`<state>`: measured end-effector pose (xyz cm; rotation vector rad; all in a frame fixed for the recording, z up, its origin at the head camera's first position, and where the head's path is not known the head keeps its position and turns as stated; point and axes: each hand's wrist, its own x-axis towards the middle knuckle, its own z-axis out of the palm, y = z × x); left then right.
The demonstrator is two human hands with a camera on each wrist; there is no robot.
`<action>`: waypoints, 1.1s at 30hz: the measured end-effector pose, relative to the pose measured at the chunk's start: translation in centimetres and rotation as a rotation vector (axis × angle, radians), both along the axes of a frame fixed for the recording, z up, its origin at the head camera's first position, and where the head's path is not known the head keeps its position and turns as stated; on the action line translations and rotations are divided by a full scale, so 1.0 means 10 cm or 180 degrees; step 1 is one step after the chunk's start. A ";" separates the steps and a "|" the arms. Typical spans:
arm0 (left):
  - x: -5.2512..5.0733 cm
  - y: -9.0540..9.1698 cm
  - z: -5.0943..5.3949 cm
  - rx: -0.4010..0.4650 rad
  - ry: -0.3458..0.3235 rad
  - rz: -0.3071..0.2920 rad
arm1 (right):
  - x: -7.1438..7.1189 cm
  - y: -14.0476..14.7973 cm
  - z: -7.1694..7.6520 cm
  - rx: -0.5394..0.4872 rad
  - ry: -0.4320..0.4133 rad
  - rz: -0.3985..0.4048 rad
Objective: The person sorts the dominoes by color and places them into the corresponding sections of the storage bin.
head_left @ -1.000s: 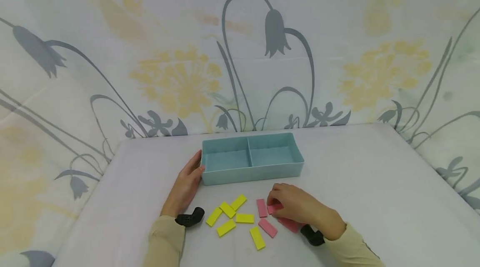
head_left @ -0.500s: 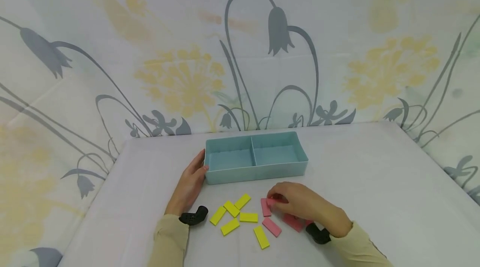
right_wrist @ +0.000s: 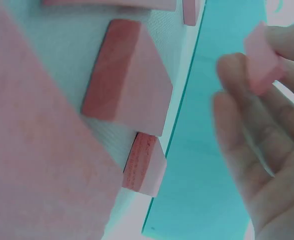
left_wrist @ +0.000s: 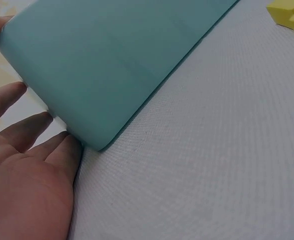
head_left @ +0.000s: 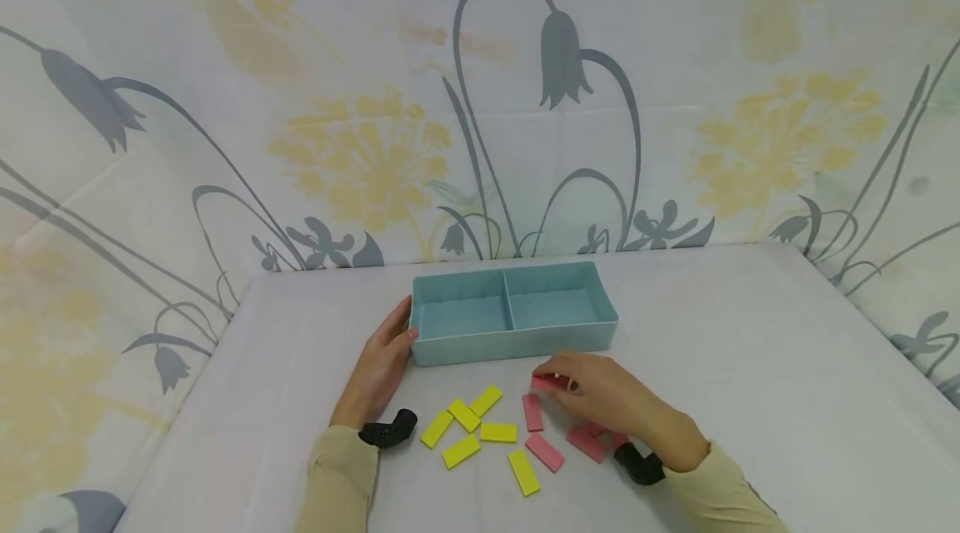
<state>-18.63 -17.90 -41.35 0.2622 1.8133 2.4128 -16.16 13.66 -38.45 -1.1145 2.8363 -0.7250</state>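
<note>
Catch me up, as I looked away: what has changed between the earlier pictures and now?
The right hand, already at a pink block a second ago, now pinches it and has carried it forward, toward the box. Nothing was visibly let go. The left hand stayed at the box's left end; the box, yellow blocks and other visible pink blocks stayed put.

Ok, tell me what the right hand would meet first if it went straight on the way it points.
Heading forward and leftward, the right hand, pinching a pink block, would probably meet the front wall of the blue box. Its height is hard to judge, so it might pass over instead.
</note>
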 end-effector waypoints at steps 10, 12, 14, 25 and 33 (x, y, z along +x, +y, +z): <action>-0.07 -0.03 -0.07 0.0080 0.0100 0.0014 | -0.06 0.04 0.07 -0.0577 0.0537 -0.0086; -0.07 -0.03 -0.07 0.0094 0.0107 0.0013 | -0.07 0.04 0.07 -0.0731 0.0563 -0.0087; -0.07 -0.03 -0.07 0.0109 0.0084 0.0022 | -0.08 0.04 0.06 -0.0925 0.0497 -0.0109; -0.05 -0.01 -0.06 0.0060 -0.0040 0.0090 | -0.10 0.03 0.01 -0.1358 -0.0046 -0.0320; -0.04 -0.02 -0.07 0.0013 -0.0043 0.0094 | -0.12 0.08 -0.01 -0.1559 -0.0561 -0.0686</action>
